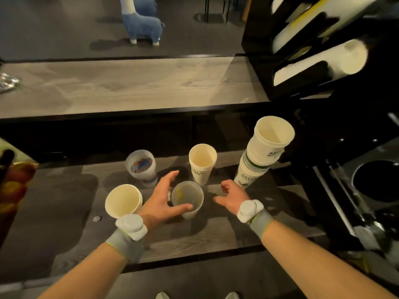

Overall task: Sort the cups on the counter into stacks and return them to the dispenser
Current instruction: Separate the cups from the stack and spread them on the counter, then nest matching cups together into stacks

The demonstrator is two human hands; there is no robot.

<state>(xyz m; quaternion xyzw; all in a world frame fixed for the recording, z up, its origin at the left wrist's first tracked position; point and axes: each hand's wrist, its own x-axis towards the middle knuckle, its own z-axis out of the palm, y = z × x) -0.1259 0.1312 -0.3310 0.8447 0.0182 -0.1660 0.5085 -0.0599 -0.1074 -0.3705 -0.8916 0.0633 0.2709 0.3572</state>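
Left hand (pixel 164 199) spreads around the frosted plastic cup (pixel 187 197) at the near middle of the counter (pixel 64 223), thumb along its near wall, not clamped. Right hand (pixel 233 195) hangs loosely curled, empty. We judge this 1 cup light, thin and slippery, so we'd grip it gently mid-wall.

You see a blue toy animal (pixel 143 26) standing on the floor beyond the raised wooden ledge (pixel 129 85). At your far left, a drink with fruit slices (pixel 13 186) holds a black straw (pixel 6 160). At your right lies a round dark opening (pixel 377 180).
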